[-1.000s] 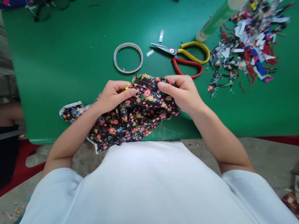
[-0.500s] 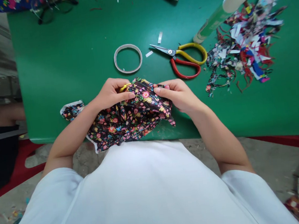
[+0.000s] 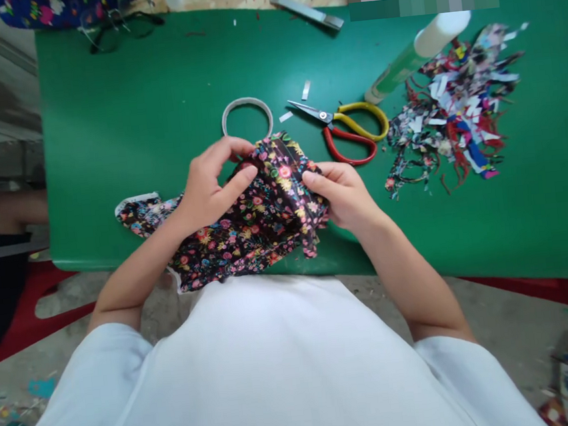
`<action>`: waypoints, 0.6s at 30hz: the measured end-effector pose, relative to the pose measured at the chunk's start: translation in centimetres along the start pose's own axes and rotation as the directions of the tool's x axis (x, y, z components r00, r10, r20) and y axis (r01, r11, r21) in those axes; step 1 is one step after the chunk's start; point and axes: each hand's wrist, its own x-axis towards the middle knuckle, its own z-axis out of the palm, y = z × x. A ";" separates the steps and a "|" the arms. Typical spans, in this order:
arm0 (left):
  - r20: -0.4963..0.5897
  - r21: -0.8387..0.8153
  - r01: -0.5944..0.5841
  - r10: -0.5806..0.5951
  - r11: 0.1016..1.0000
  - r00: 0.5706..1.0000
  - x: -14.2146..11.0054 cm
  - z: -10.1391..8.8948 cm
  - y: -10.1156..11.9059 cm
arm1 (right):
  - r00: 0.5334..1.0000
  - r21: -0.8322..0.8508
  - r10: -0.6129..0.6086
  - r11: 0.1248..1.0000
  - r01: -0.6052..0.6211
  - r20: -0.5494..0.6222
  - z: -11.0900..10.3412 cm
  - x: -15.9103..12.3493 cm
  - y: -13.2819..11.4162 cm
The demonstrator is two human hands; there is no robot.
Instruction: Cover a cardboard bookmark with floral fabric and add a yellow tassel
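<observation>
A piece of dark floral fabric point(image 3: 259, 219) lies bunched at the near edge of the green table point(image 3: 129, 121). My left hand point(image 3: 208, 183) pinches its upper left fold between thumb and fingers. My right hand point(image 3: 345, 194) grips the fabric's right edge, thumb on top. Between the two hands the cloth is gathered into pleats. A loose end of the same fabric point(image 3: 136, 210) trails to the left on the table.
Behind the fabric lie a roll of tape point(image 3: 247, 113), yellow-and-red scissors point(image 3: 351, 126), a green-and-white glue tube point(image 3: 414, 53) and a heap of fabric scraps point(image 3: 455, 109). Glasses point(image 3: 120, 28) and a metal blade point(image 3: 307, 11) sit at the far edge. Another person's arm point(image 3: 2, 210) shows at left.
My left hand has shifted up and loosened its fingers on the fold. The right hand has turned the fabric's edge more upright, bunching the pleats tighter. The view has tilted slightly.
</observation>
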 end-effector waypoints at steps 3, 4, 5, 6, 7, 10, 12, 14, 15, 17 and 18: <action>0.037 -0.124 0.104 -0.100 0.987 0.994 -0.4 0.9 1.0 | 0.991 -0.134 -0.133 0.982 0.133 0.008 0.4 -0.3 0.1; 0.046 -0.161 0.141 -0.136 0.977 0.990 -0.4 1.3 1.3 | 0.985 -0.180 -0.169 0.969 0.170 0.020 0.5 -0.4 0.1; 0.055 -0.197 0.175 -0.167 0.965 0.984 -0.3 1.6 1.4 | 0.980 -0.217 -0.195 0.956 0.199 0.037 0.6 -0.5 0.0; 0.065 -0.234 0.204 -0.194 0.951 0.979 -0.2 1.9 1.6 | 0.976 -0.245 -0.211 0.945 0.217 0.052 0.6 -0.6 0.0; 0.076 -0.267 0.230 -0.217 0.936 0.973 -0.1 2.1 1.7 | 0.973 -0.266 -0.220 0.936 0.229 0.064 0.7 -0.7 0.0; 0.120 -0.336 0.288 -0.262 0.897 0.957 0.2 2.8 1.7 | 0.967 -0.306 -0.242 0.918 0.254 0.076 0.9 -0.9 0.0; 0.163 -0.363 0.307 -0.265 0.879 0.950 0.3 3.1 1.3 | 0.965 -0.299 -0.255 0.917 0.263 0.067 1.0 -1.0 0.1; 0.210 -0.392 0.314 -0.248 0.865 0.946 0.3 3.2 0.8 | 0.968 -0.254 -0.242 0.935 0.249 0.059 1.0 -1.0 0.2; 0.236 -0.408 0.318 -0.238 0.856 0.942 0.3 3.1 0.4 | 0.973 -0.227 -0.223 0.946 0.231 0.061 1.0 -1.0 0.3; 0.288 -0.435 0.332 -0.220 0.837 0.932 0.2 2.9 -0.2 | 0.981 -0.182 -0.177 0.965 0.189 0.080 0.9 -0.9 0.3; 0.310 -0.447 0.338 -0.211 0.828 0.927 0.2 2.8 -0.4 | 0.983 -0.168 -0.159 0.971 0.173 0.093 0.8 -0.9 0.3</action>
